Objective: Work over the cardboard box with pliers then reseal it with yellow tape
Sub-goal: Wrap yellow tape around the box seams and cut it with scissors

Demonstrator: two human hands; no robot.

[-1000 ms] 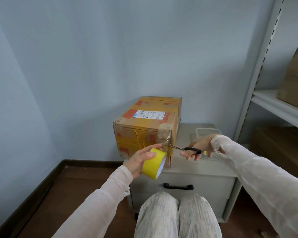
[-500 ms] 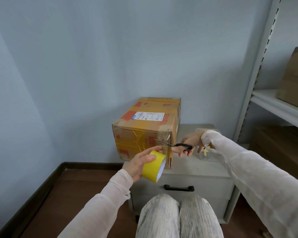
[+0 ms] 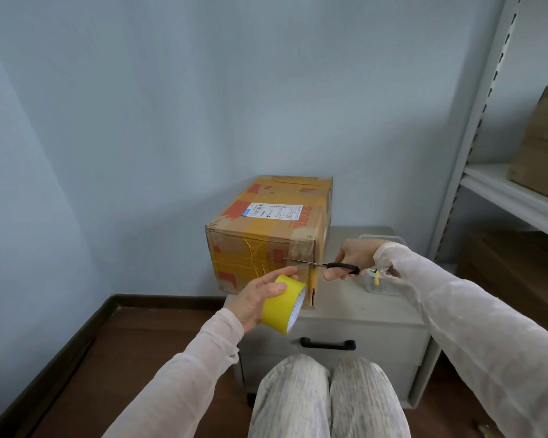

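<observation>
The cardboard box (image 3: 266, 235) sits on the left side of a grey drawer cabinet (image 3: 361, 314), close to the blue wall. It's pretty beat up: scuffed corners, red patches, a white label on top, and yellow tape criss-crossed over the near face. The left hand (image 3: 257, 298) grips a yellow tape roll (image 3: 282, 308) just in front of the box's near right corner. The right hand (image 3: 351, 259) holds black-handled scissors (image 3: 326, 264) (blades pointing left across that face). Can't tell if a strip runs from roll to box. A clear container (image 3: 378, 279) is half hidden behind the right wrist.
</observation>
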